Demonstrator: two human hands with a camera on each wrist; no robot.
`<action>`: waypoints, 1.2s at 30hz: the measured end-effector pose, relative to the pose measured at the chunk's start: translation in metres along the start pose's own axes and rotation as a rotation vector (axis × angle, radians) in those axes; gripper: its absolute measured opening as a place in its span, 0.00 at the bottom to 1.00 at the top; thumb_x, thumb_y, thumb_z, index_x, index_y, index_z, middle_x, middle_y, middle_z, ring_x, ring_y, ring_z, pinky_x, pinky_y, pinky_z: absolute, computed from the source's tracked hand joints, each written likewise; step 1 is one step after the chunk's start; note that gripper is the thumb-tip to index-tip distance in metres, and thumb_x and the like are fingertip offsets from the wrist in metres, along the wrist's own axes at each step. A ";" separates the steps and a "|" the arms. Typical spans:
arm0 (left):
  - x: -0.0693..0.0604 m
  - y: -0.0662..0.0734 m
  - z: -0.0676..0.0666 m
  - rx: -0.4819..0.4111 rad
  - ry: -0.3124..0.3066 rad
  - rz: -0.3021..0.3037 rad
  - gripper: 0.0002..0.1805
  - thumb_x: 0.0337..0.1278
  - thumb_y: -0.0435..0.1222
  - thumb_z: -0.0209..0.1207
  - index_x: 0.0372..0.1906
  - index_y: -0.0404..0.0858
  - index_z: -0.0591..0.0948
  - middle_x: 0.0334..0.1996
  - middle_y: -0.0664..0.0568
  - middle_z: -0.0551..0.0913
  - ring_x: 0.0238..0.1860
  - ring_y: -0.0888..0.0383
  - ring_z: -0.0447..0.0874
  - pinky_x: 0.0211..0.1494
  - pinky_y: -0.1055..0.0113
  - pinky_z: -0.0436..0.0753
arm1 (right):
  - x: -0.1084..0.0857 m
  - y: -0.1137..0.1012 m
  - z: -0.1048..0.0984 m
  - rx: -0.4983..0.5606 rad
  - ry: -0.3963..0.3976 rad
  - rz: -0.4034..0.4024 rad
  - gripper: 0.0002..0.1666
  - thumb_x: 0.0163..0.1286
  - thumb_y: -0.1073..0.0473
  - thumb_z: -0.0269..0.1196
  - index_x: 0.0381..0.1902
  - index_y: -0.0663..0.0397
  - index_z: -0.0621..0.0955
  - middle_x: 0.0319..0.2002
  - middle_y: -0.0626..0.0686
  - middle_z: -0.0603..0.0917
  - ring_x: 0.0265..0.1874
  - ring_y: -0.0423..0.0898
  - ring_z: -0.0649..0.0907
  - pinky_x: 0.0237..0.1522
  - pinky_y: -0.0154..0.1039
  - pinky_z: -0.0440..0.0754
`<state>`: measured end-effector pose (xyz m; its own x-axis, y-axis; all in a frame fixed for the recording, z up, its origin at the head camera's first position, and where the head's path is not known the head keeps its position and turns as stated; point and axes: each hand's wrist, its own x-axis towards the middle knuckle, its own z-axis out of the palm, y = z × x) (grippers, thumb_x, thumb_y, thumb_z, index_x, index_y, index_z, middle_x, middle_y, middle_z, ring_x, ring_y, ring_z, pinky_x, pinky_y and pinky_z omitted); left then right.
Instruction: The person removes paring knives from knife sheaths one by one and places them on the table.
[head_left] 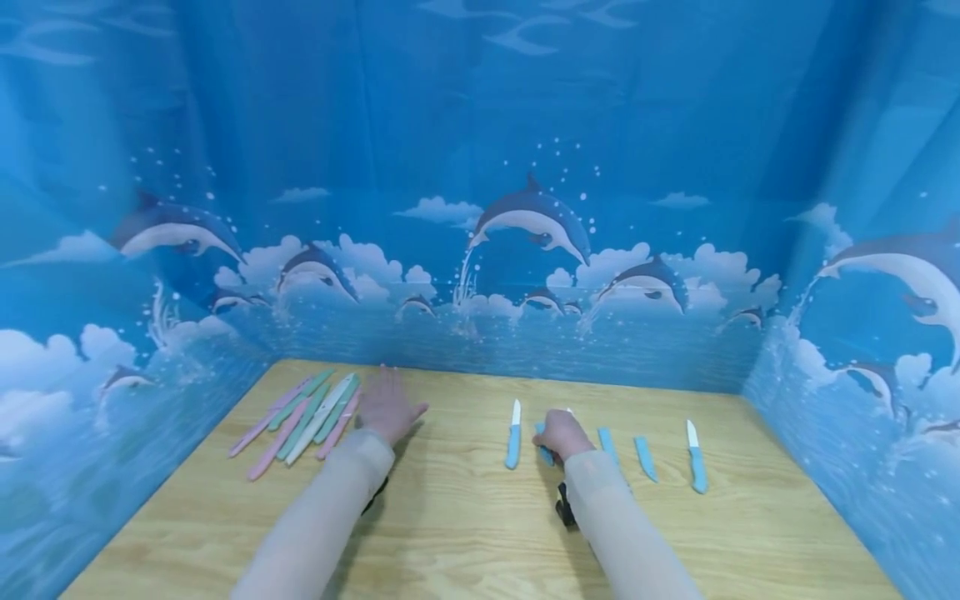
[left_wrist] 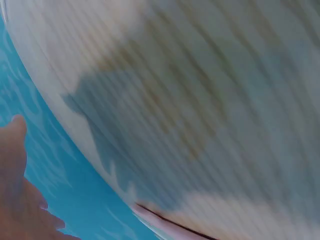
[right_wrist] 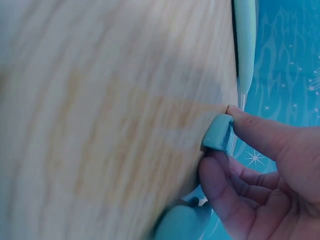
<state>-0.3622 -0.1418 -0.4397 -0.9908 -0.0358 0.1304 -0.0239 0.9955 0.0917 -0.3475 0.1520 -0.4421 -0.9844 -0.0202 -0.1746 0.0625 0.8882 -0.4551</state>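
My right hand (head_left: 564, 433) pinches a light blue knife sheath (right_wrist: 218, 133) between thumb and fingertips, low at the tabletop. To its left lies a blue-handled knife with a white blade (head_left: 513, 435). Another blue knife handle (right_wrist: 181, 222) is close below the fingers in the right wrist view; its blade tip (head_left: 570, 410) peeks past my hand. My left hand (head_left: 388, 408) is spread palm down, fingers pointing away, just right of a pile of pink, green and white knives and sheaths (head_left: 307, 421). Nothing is in its grasp.
Right of my right hand lie two blue sheaths (head_left: 645, 458) and another blue-handled knife (head_left: 697, 458). The wooden table (head_left: 465, 517) is enclosed at the back and sides by a blue dolphin-print curtain (head_left: 420, 333).
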 end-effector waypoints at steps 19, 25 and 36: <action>-0.024 -0.067 -0.016 -0.174 -0.198 -0.141 0.49 0.66 0.57 0.50 0.76 0.33 0.43 0.74 0.28 0.34 0.73 0.28 0.27 0.71 0.30 0.42 | -0.003 -0.002 -0.001 -0.016 0.011 -0.029 0.19 0.66 0.62 0.64 0.16 0.56 0.72 0.11 0.49 0.70 0.11 0.42 0.71 0.20 0.32 0.73; -0.031 -0.073 -0.015 -0.249 -0.243 -0.149 0.51 0.63 0.59 0.52 0.76 0.34 0.43 0.74 0.28 0.35 0.72 0.27 0.27 0.70 0.28 0.39 | -0.002 -0.003 0.000 -0.026 0.009 -0.025 0.20 0.66 0.62 0.64 0.15 0.56 0.72 0.10 0.48 0.69 0.11 0.41 0.71 0.20 0.32 0.73; -0.036 -0.059 -0.023 -0.138 -0.291 -0.145 0.40 0.72 0.50 0.47 0.73 0.25 0.51 0.74 0.28 0.42 0.74 0.30 0.34 0.73 0.32 0.42 | 0.000 -0.003 0.001 -0.042 0.008 0.003 0.15 0.66 0.61 0.64 0.20 0.58 0.75 0.13 0.49 0.71 0.13 0.42 0.72 0.21 0.33 0.73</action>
<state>-0.3221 -0.2017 -0.4268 -0.9753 -0.1301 -0.1784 -0.1690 0.9599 0.2236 -0.3474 0.1488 -0.4415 -0.9855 -0.0139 -0.1689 0.0588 0.9069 -0.4172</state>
